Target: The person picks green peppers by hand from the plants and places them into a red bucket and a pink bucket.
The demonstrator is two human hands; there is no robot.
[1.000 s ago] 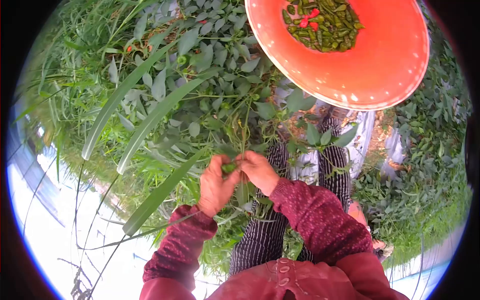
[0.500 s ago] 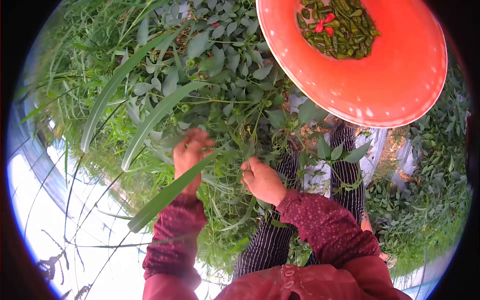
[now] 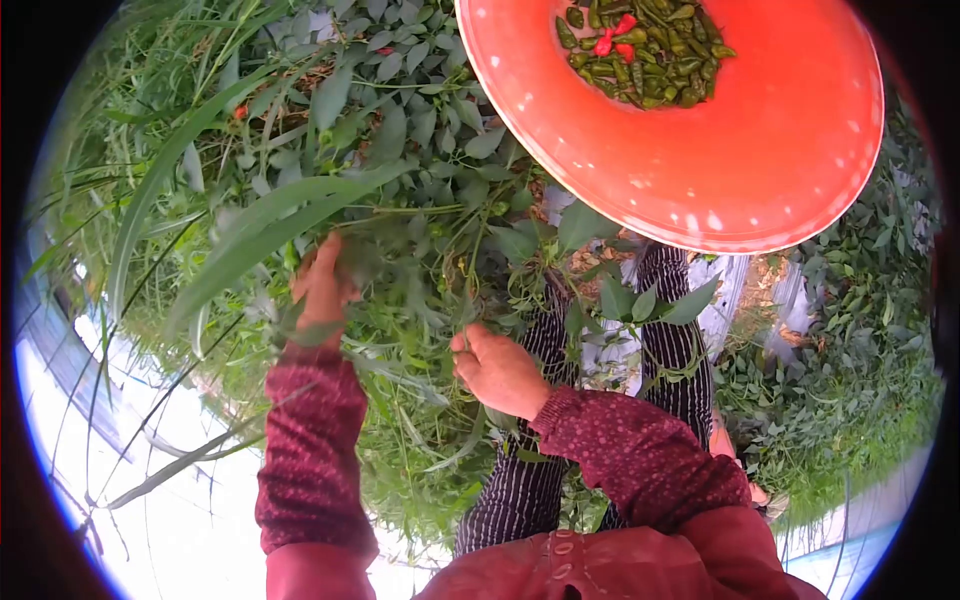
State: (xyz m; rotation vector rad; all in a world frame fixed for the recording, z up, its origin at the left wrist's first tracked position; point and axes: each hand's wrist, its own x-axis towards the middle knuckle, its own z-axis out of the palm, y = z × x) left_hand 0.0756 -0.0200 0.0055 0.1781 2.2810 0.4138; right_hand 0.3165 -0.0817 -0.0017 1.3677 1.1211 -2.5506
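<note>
My left hand reaches up into the leaves of a pepper plant. Its fingers are partly hidden by foliage and blurred, so what they touch cannot be made out. To its right, my right hand is closed with thumb and finger together at a thin green stem among the leaves. Above and to the right stands a red-orange basin. Green peppers lie heaped in it, along with a few bright red ones.
Long grass blades arch in front of the left forearm. My striped trouser legs stand among the plants. Pale plastic sheeting covers ground by the legs. More pepper plants grow at the right.
My left hand has moved left and slightly up, deeper into the foliage. The right hand stays pinched, shifted a little left in view with the basin. The grass blades have swung.
</note>
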